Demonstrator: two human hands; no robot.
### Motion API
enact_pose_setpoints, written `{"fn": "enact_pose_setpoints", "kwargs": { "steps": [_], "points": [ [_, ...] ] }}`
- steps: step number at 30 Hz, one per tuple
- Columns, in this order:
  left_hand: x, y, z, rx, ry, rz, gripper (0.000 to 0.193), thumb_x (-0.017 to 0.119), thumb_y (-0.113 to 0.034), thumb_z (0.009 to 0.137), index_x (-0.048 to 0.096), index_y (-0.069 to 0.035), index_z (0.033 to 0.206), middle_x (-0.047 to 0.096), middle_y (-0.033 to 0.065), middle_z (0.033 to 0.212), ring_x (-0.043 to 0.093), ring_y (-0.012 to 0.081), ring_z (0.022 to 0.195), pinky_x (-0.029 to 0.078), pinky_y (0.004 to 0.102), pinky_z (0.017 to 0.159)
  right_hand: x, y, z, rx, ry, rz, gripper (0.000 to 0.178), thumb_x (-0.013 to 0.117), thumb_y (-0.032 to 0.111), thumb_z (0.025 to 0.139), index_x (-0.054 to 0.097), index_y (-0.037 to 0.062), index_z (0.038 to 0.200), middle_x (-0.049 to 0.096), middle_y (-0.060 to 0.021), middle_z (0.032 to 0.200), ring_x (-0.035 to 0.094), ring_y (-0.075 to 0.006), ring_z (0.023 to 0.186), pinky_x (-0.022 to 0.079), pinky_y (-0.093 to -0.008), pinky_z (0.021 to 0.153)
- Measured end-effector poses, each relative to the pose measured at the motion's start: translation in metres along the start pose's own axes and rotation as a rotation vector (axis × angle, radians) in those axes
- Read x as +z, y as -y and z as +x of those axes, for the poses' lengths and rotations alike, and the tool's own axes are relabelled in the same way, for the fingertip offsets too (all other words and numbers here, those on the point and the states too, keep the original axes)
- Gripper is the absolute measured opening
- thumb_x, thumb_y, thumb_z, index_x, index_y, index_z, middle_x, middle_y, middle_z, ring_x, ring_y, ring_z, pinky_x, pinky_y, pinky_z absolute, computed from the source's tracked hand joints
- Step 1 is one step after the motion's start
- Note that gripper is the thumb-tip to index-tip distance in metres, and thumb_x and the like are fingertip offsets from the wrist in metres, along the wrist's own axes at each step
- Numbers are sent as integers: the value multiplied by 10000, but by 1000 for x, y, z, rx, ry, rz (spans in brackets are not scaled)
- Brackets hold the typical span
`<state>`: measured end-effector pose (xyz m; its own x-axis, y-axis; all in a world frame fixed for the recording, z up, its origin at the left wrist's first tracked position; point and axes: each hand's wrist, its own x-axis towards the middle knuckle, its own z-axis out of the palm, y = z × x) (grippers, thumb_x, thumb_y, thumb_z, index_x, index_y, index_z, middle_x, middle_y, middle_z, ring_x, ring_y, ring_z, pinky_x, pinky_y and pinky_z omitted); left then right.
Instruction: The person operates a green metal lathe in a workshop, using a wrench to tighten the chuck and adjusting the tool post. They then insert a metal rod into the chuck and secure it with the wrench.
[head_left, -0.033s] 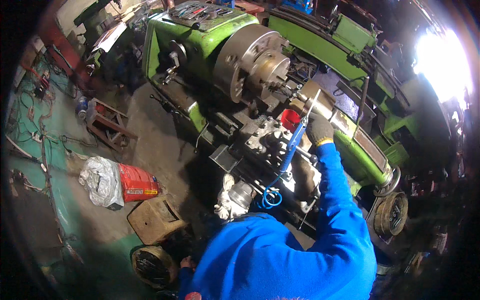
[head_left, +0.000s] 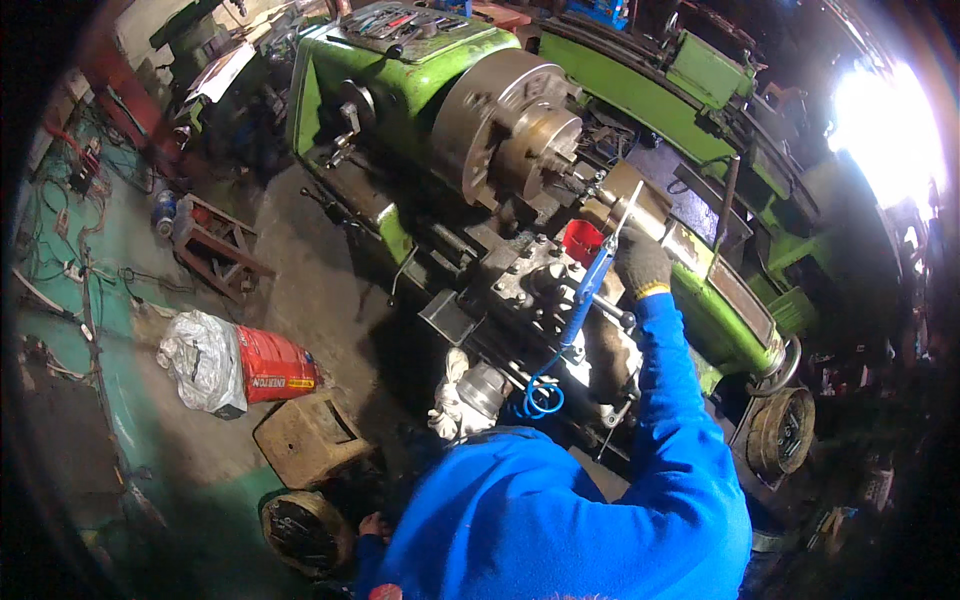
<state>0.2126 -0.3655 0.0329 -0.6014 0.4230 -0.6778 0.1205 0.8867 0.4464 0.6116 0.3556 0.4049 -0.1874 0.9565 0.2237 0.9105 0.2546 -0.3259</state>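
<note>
In a dark knitted glove with a yellow cuff, my right hand (head_left: 643,262) is at the tailstock side of a green lathe (head_left: 420,75). Right beside it a blue air blow gun (head_left: 592,280) with a long thin nozzle lies over the tool post (head_left: 525,285); I cannot tell whether the glove touches it, as the fingers are hidden. A coiled blue hose (head_left: 541,398) hangs from the gun. A red cup (head_left: 581,241) stands just left of the gun. My left hand (head_left: 374,526) is low at my left side, mostly hidden by my body, its fingers unclear.
The large chuck (head_left: 490,125) is left of the tool post. Wrenches and other tools (head_left: 390,22) lie on the headstock. On the floor at left are a red and silver bag (head_left: 275,366), a tan box (head_left: 305,440), a round tin (head_left: 300,535) and a wooden stool (head_left: 215,250).
</note>
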Motion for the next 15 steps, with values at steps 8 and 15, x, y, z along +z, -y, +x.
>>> {"fn": "enact_pose_setpoints", "kwargs": {
  "steps": [8, 15],
  "points": [
    [-18, -20, 25, 88, 33, 124, 406, 736, -392, 967, 677, -93, 1236, 724, 127, 1053, 710, 302, 833, 539, 476, 626, 51, -67, -19, 230, -187, 604, 251, 746, 209, 906, 737, 37, 1089, 760, -166, 991, 736, -296, 935, 557, -410, 843],
    [-44, -39, 62, 487, -112, 260, 421, 771, -407, 942, 685, -126, 1243, 722, 103, 1128, 732, 330, 920, 550, 517, 655, 21, -25, -39, 234, -258, 552, 241, 761, 251, 913, 742, 34, 1017, 751, -136, 929, 710, -226, 853, 547, -354, 809]
  ]
}}
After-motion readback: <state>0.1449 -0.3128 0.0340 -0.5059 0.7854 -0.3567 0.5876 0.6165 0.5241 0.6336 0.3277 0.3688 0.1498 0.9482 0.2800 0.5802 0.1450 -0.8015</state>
